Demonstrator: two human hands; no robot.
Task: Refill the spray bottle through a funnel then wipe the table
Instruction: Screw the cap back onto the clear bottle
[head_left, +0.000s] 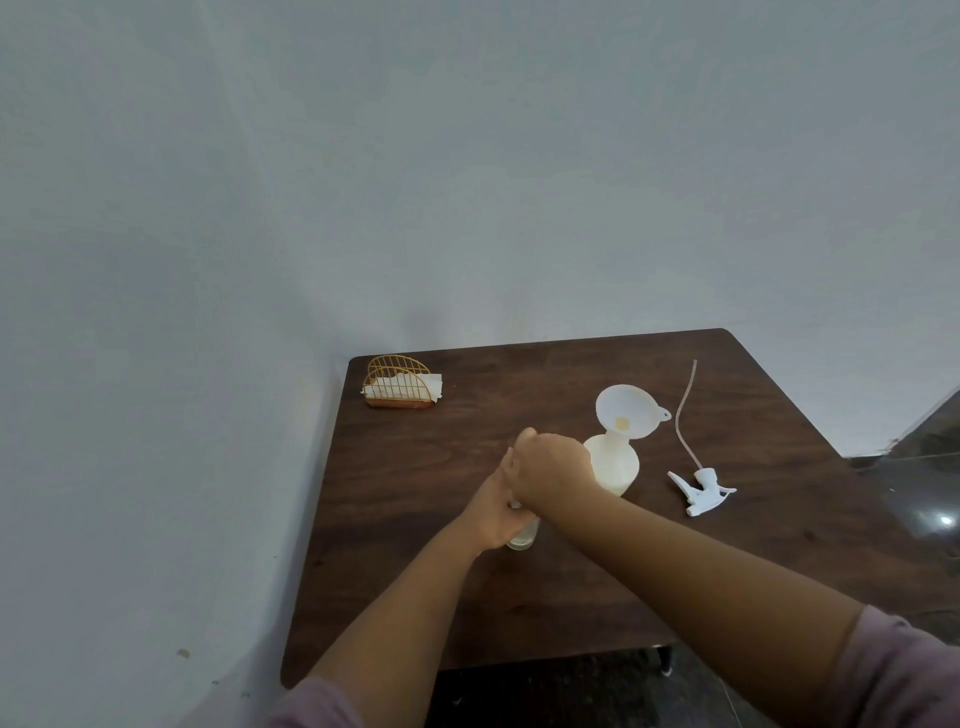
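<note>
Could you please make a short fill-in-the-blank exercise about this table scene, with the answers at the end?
1. The white funnel sits in the neck of the spray ____.
2. The trigger sprayer head lies on the table, to the ____ of the bottle.
3. The gold wire holder with napkins stands at the far ____ corner of the table.
4. Both hands hold a small clear ____.

Answers: bottle; right; left; container

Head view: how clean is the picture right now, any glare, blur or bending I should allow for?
Head view: soft, dim lighting; the table edges bow from wide-angle distortion; a glare spot sits on the floor at right; the hands, left hand and right hand, look slightly soft and hide most of the container they hold; the funnel in the spray bottle reads clearly.
</note>
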